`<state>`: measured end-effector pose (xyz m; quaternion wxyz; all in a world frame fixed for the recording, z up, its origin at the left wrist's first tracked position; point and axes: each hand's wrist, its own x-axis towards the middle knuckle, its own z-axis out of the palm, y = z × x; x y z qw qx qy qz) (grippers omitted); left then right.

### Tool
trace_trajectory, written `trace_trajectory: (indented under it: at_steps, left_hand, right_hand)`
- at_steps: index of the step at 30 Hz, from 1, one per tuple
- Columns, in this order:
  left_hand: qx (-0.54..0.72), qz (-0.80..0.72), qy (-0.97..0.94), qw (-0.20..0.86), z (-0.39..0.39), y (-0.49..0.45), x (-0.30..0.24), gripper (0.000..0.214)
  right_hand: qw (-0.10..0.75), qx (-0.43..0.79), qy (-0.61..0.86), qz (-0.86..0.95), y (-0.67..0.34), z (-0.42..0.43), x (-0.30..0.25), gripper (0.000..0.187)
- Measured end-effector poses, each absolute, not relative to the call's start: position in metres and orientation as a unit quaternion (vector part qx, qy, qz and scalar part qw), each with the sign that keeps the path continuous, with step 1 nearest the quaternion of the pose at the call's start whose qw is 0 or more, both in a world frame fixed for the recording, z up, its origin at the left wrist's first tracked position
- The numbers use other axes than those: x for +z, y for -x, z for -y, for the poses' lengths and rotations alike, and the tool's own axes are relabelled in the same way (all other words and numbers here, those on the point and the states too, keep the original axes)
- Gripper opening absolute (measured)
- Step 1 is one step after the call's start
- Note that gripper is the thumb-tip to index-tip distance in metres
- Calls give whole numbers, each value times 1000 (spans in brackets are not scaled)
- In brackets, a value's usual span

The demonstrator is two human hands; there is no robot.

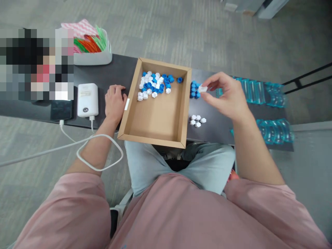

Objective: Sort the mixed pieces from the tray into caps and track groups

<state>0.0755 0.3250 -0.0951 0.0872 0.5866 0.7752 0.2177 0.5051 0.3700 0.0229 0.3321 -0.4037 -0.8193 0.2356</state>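
My right hand (224, 93) pinches a white hexagonal piece (202, 89) between thumb and forefinger, right beside a cluster of small blue pieces (193, 90) on the table. Nearer to me lies a small group of white hexagonal pieces (198, 120). A shallow cardboard box (155, 119) stands in front of me, with mixed blue and white pieces (153, 84) heaped in its far half. Just left of the box, my left hand (114, 102) lies on the table top with its fingers loosely out, holding nothing.
A white power bank (87, 100) with a cable sits left of my hand, beside a dark phone (61, 110). Behind is a white bin (95, 59) of colourful strips. Clear teal plastic pieces (276, 131) lie in rows at the right. A blurred person is at the far left.
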Motion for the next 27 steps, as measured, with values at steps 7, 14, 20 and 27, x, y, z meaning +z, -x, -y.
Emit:
trace_trajectory:
  at_steps: [7,14,20,27]
  left_hand:
    - [195,-781,-585,102,-327,-76,-89,35]
    - [188,-793,-569,109,-329,-79,-83,37]
    - [202,-787,-574,105,-327,-81,-79,29]
    - [218,-779,-579,104,-325,-80,-80,28]
  right_hand:
    - [393,280,553,680,-607,-291,-35,37]
    - [434,350,580,593,-600,-252,-81,51]
    - [380,290,584,656,-571,-248,-95,31]
    - [334,242,577,704,-561,-253,-110,15]
